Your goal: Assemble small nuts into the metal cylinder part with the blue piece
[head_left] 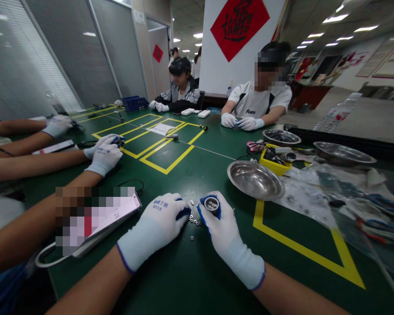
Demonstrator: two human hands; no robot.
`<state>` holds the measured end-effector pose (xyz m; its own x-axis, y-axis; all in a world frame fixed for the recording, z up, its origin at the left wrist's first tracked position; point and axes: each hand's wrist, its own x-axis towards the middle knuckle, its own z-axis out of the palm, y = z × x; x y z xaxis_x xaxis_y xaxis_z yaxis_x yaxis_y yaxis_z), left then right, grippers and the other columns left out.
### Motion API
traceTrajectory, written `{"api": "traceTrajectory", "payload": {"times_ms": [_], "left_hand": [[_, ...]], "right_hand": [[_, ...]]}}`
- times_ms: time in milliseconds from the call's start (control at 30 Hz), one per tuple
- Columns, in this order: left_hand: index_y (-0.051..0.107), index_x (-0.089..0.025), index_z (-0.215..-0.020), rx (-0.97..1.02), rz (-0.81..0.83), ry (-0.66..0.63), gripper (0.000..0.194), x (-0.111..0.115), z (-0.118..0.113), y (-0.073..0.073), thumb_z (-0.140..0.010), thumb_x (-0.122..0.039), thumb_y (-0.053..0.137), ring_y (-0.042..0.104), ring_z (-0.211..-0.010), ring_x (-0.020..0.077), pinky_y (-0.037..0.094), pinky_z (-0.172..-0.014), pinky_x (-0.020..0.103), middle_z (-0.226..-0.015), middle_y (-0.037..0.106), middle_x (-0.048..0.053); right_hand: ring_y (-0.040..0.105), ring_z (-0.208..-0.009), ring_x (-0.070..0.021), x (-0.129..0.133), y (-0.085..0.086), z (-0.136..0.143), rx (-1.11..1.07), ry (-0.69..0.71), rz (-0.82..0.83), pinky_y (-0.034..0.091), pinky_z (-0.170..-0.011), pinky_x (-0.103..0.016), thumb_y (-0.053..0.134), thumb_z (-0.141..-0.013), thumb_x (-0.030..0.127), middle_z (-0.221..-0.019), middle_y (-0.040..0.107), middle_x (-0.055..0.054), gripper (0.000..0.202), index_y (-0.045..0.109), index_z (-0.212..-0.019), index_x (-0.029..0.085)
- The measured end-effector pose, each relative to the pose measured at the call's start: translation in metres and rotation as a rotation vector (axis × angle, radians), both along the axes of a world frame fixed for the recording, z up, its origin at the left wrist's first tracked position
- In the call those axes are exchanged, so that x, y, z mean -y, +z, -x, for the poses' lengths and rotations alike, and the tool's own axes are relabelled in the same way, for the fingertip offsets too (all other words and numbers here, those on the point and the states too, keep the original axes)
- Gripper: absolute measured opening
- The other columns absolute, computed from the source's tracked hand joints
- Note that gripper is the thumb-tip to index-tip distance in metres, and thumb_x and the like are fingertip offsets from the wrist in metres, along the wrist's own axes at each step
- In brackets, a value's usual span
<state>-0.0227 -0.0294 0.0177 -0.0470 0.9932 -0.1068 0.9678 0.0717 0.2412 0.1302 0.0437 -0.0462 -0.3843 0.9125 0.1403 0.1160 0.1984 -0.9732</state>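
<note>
My right hand [221, 223], in a white glove with blue fingertips, is wrapped round a small round metal cup [212, 204]. The cup's open end faces up, and small pieces show inside it. To its left, my left hand [162, 218] rests on the green table [197, 280] with its fingers curled and blue fingertips pressed together; what they hold, if anything, is hidden. Several small metal rings [194, 220] lie between my hands. One more ring [191, 238] sits apart, closer to me.
A steel bowl [255, 180] stands right of my hands, near a yellow bin [274, 162] of parts and plastic bags [305, 197]. A phone [101, 223] lies at left. Co-workers' gloved hands [103, 155] are beyond it; two people sit across.
</note>
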Motion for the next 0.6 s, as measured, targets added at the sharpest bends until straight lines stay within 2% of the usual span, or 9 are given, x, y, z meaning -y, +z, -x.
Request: {"api": "traceTrajectory", "payload": {"times_ms": [100, 233, 400, 600], "left_hand": [[0.079, -0.023, -0.109, 0.018, 0.004, -0.028, 0.025, 0.0007, 0.0018, 0.0010, -0.100, -0.026, 0.056, 0.069, -0.105, 0.0246, 0.056, -0.098, 0.041, -0.116, 0.073, 0.009], [0.079, -0.024, -0.109, 0.027, 0.013, -0.044, 0.026, 0.0010, 0.0038, 0.0017, -0.099, -0.020, 0.056, 0.069, -0.105, 0.0247, 0.056, -0.098, 0.040, -0.117, 0.073, 0.009], [0.078, -0.024, -0.111, 0.032, 0.030, -0.062, 0.021, -0.0010, 0.0042, -0.0006, -0.100, -0.025, 0.061, 0.068, -0.107, 0.0249, 0.056, -0.098, 0.040, -0.120, 0.073, 0.009], [0.074, -0.021, -0.113, 0.046, -0.011, -0.028, 0.021, -0.0001, 0.0054, -0.0021, -0.102, -0.026, 0.056, 0.070, -0.108, 0.0243, 0.057, -0.100, 0.040, -0.120, 0.074, 0.009]], "right_hand": [[0.071, -0.088, -0.0287, 0.0005, 0.0006, -0.0007, -0.012, 0.019, -0.006, 0.061, -0.082, -0.045, 0.065, -0.088, 0.059, -0.090, 0.071, -0.008, 0.035, 0.064, -0.091, 0.023], [0.072, -0.090, -0.0304, 0.0009, 0.0009, -0.0015, 0.001, -0.003, 0.004, 0.061, -0.085, -0.048, 0.066, -0.086, 0.061, -0.091, 0.072, -0.009, 0.038, 0.066, -0.093, 0.024], [0.072, -0.096, -0.0341, 0.0016, 0.0048, -0.0020, 0.013, -0.013, 0.030, 0.062, -0.086, -0.054, 0.066, -0.083, 0.062, -0.094, 0.074, -0.011, 0.040, 0.068, -0.093, 0.023], [0.071, -0.088, -0.0302, 0.0024, 0.0073, -0.0033, 0.028, 0.003, 0.000, 0.062, -0.082, -0.049, 0.064, -0.086, 0.054, -0.090, 0.072, -0.008, 0.031, 0.065, -0.091, 0.024]]}}
